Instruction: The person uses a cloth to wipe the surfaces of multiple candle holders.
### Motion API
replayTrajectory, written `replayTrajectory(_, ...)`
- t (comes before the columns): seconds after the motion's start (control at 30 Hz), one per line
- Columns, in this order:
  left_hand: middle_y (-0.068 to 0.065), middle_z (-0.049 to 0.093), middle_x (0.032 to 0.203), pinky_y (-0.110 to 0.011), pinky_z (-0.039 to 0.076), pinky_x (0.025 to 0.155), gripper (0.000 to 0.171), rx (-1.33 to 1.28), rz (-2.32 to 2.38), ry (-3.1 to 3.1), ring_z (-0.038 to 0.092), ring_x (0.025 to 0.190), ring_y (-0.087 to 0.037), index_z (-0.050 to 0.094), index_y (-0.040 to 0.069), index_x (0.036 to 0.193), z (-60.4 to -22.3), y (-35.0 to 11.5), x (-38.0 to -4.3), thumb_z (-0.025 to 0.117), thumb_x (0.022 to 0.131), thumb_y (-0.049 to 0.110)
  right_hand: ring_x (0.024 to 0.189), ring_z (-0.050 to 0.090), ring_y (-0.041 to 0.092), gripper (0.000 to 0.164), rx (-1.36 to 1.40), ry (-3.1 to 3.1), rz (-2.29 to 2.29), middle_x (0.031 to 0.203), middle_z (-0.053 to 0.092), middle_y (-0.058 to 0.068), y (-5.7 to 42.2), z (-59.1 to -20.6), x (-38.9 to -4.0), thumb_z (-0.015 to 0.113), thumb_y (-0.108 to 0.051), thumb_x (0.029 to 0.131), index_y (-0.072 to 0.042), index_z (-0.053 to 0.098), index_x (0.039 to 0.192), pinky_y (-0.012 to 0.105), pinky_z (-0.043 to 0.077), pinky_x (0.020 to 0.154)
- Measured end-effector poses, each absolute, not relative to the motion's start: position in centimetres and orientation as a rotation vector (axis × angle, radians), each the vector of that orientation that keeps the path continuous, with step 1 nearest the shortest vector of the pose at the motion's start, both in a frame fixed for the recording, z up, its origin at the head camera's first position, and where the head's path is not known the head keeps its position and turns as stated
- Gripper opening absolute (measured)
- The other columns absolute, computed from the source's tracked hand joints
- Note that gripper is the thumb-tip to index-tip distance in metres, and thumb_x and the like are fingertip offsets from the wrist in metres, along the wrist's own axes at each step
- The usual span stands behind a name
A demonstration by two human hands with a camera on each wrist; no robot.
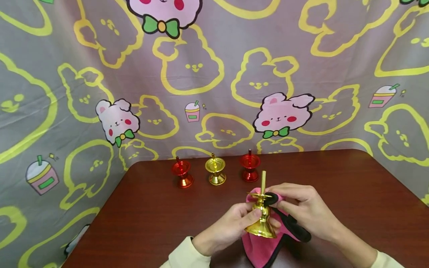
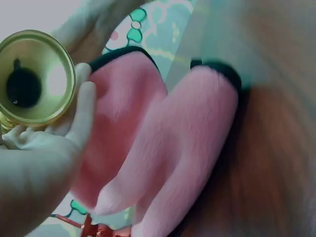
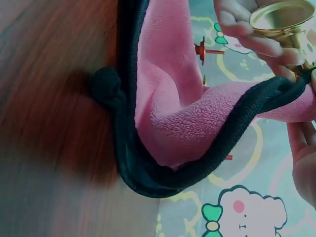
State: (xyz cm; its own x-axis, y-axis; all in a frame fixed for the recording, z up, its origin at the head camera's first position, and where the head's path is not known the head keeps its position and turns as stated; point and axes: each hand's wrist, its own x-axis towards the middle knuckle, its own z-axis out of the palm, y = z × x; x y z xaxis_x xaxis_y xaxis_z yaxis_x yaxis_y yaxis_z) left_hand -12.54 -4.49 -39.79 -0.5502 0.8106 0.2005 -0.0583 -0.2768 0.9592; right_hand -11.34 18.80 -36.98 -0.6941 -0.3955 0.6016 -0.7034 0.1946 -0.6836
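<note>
My left hand (image 1: 228,227) grips a gold candle holder (image 1: 264,215) round its waist, thumb in front, with its rod pointing up and its flared base down. In the left wrist view the hollow underside of the base (image 2: 57,64) faces the camera. My right hand (image 1: 310,208) pinches a pink cloth (image 1: 258,248) with a black border against the holder's dish, just below the rod. The rest of the cloth hangs down behind the holder. The right wrist view shows the cloth (image 3: 192,121) in soft folds; some right fingers are hidden there.
Along the far side of the dark wooden table (image 1: 144,216) stand a red holder (image 1: 183,174), a gold holder (image 1: 216,172) and another red holder (image 1: 250,168), all upright. A patterned curtain (image 1: 214,82) hangs behind the table and at its sides.
</note>
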Motion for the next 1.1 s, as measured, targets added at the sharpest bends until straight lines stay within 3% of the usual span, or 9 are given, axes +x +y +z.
replayTrajectory(0.07,-0.053,0.043,0.120,-0.040,0.050,0.098,0.051,0.983,1.909,1.312,0.068,0.104,-0.015,0.045,-0.013,0.139,-40.0,-4.3,-12.4,0.043,0.109,0.028,0.105,0.066,0.018,0.040,1.041,-2.163,1.484,0.113,0.072,0.005,18.7,-37.2,-11.2,0.074,0.012,0.082,-0.007,0.074,0.117,0.028,0.053,0.089)
replayTrajectory(0.2,-0.049,0.051,0.114,-0.034,0.052,0.093,0.047,0.938,1.933,1.391,0.069,0.098,-0.014,0.049,-0.017,0.132,-40.2,-4.1,-12.2,0.045,0.109,0.024,0.101,0.067,0.016,0.042,1.064,-2.115,1.427,0.110,0.072,0.004,18.7,-37.3,-11.1,0.076,0.013,0.079,-0.008,0.075,0.115,0.025,0.054,0.087)
replayTrajectory(0.43,-0.049,0.052,0.111,-0.030,0.054,0.088,0.042,0.884,1.930,1.544,0.069,0.091,-0.010,0.054,-0.017,0.127,-40.3,-3.5,-11.9,0.053,0.106,0.020,0.096,0.064,0.013,0.043,1.134,-2.051,1.263,0.102,0.072,0.002,18.7,-37.5,-11.4,0.079,0.016,0.072,-0.006,0.076,0.109,0.021,0.054,0.082)
replayTrajectory(0.6,-0.047,0.057,0.106,-0.025,0.056,0.080,0.037,0.877,1.945,1.677,0.069,0.085,-0.007,0.056,-0.019,0.124,-40.5,-3.2,-11.5,0.056,0.104,0.012,0.093,0.063,0.014,0.021,1.156,-1.996,1.094,0.100,0.071,0.001,18.6,-37.9,-11.4,0.071,-0.017,0.090,-0.006,0.076,0.107,0.017,0.052,0.083)
replayTrajectory(0.73,-0.039,0.066,0.099,-0.023,0.056,0.074,0.031,0.828,1.929,1.844,0.068,0.080,-0.004,0.061,-0.017,0.117,-40.3,-3.1,-11.4,0.061,0.101,0.009,0.092,0.063,0.011,0.041,1.121,-2.034,0.935,0.100,0.071,-0.005,18.3,-37.8,-11.4,0.056,-0.044,0.101,-0.010,0.078,0.104,0.015,0.051,0.083)
replayTrajectory(0.87,-0.022,0.073,0.089,-0.019,0.054,0.066,0.025,0.784,1.909,2.063,0.066,0.074,-0.003,0.069,-0.010,0.109,-40.0,-2.9,-11.1,0.068,0.096,0.011,0.090,0.062,0.009,0.046,1.106,-2.050,0.779,0.099,0.070,-0.007,17.9,-37.4,-11.3,0.050,-0.047,0.103,-0.012,0.078,0.100,0.015,0.051,0.084)
replayTrajectory(0.97,-0.006,0.074,0.082,-0.018,0.051,0.062,0.021,0.767,1.864,2.252,0.063,0.069,-0.001,0.072,-0.002,0.105,-40.0,-2.6,-10.9,0.073,0.094,0.016,0.086,0.061,0.010,0.032,1.097,-2.054,0.691,0.096,0.068,-0.006,17.5,-37.0,-11.1,0.060,-0.039,0.100,-0.012,0.077,0.097,0.017,0.053,0.080)
replayTrajectory(1.03,0.005,0.071,0.076,-0.018,0.048,0.057,0.020,0.753,1.772,2.438,0.059,0.065,0.001,0.073,0.006,0.102,-39.9,-2.4,-11.0,0.075,0.092,0.023,0.083,0.059,0.010,0.017,1.062,-2.091,0.621,0.093,0.067,-0.006,17.1,-36.8,-11.0,0.076,-0.028,0.091,-0.012,0.077,0.095,0.020,0.054,0.076)
replayTrajectory(1.1,0.012,0.064,0.068,-0.020,0.042,0.051,0.018,0.741,1.607,2.669,0.052,0.059,0.001,0.072,0.012,0.093,-39.9,-2.2,-11.1,0.076,0.091,0.030,0.080,0.057,0.010,0.017,1.012,-2.135,0.551,0.088,0.066,-0.006,16.5,-36.5,-10.8,0.087,-0.016,0.079,-0.011,0.077,0.092,0.025,0.055,0.072)
